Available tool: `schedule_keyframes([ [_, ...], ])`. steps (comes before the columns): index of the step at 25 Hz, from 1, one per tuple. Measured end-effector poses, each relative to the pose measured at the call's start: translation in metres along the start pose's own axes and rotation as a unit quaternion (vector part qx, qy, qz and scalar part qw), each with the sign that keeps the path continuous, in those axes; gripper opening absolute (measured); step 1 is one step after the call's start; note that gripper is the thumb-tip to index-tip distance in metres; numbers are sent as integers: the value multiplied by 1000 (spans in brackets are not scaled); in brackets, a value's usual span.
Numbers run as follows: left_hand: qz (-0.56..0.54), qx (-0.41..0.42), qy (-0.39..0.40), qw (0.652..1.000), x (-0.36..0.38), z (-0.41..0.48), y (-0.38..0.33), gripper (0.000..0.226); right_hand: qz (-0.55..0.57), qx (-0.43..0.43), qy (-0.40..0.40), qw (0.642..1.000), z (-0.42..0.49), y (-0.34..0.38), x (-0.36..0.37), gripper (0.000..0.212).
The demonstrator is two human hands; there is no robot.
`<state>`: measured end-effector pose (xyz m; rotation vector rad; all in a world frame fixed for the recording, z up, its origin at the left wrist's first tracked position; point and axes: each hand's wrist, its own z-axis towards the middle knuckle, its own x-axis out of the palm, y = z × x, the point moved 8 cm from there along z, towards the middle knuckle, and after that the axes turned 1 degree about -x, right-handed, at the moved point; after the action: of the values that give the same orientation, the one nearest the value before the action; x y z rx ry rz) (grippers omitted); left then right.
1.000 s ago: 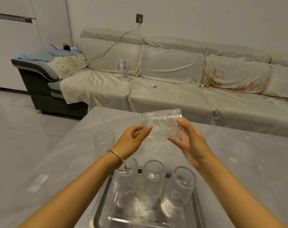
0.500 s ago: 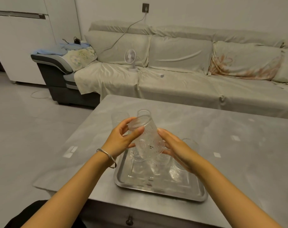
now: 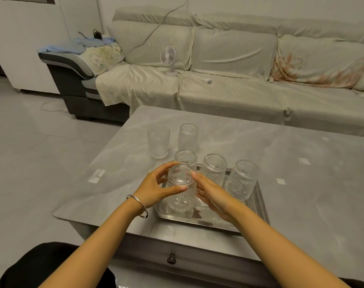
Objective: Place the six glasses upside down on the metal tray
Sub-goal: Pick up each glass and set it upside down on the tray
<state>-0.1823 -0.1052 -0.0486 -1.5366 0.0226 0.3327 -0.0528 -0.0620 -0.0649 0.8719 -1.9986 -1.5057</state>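
A metal tray (image 3: 208, 223) lies near the table's front edge. Three ribbed clear glasses stand upside down along its back: one at the left (image 3: 185, 160), one in the middle (image 3: 214, 169), one at the right (image 3: 242, 179). A fourth glass (image 3: 181, 190) is bottom-up at the tray's front left, held between my left hand (image 3: 154, 189) and my right hand (image 3: 212, 195). Whether its rim touches the tray I cannot tell. Two more glasses stand upright on the table behind the tray, at the left (image 3: 158, 141) and the right (image 3: 187, 137).
The grey table (image 3: 301, 183) has a drawer knob (image 3: 171, 259) on its front. Behind it runs a covered sofa (image 3: 239, 90) with a small white fan (image 3: 168, 59) and its cable on the seat.
The glass in my hands went from lying sideways in the air to bottom-up, and came down to the tray's front left. Both hands moved down with it.
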Motion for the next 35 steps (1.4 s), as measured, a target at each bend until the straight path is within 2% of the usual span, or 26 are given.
schedule_keyframes([
  [2, 1, -3, -1, 1000, -1, 1, 9, 67, 12, 15, -4, 1000, 4, -7, 1, 22],
  [8, 7, -19, 10, 1000, 0, 0, 24, 65, 43, 29, -20, 998, 11, -22, -3, 12],
  [12, 18, -15, 17, 1000, -1, 1, 24, 67, 56, 33, -15, 998, 13, -26, -2, 40],
  [14, 23, -13, 21, 999, -1, 2, 25, 67, 71, 32, -13, 997, 13, -26, 0, 36],
  [15, 24, -13, 22, 999, -1, 2, 25, 66, 75, 33, -15, 997, 12, -27, 0, 41],
  [18, 19, -17, 25, 999, -1, 2, 25, 67, 72, 35, -20, 997, 13, -30, -3, 68],
  [20, 18, -21, 28, 999, -2, 1, 25, 67, 72, 34, -19, 997, 12, -30, -4, 58],
  [22, 20, -26, 32, 999, -2, 0, 24, 67, 52, 27, -17, 998, 11, -26, -4, 27],
  [23, 21, -25, 36, 999, -2, -1, 23, 67, 38, 21, -16, 999, 11, -24, -5, 18],
  [26, 13, -18, 42, 999, -12, 0, 13, 67, -40, 6, -27, 999, 7, -14, -12, 31],
  [28, -3, -5, 15, 1000, -30, 7, 0, 62, -97, -24, -45, 994, 3, 3, -25, 36],
  [32, -11, 26, -62, 998, -68, 43, -34, 49, -116, -113, -66, 985, 8, 66, -55, 26],
  [35, 38, 28, -97, 994, -76, 94, -54, 50, -115, -127, -96, 981, 43, 104, -81, 23],
])
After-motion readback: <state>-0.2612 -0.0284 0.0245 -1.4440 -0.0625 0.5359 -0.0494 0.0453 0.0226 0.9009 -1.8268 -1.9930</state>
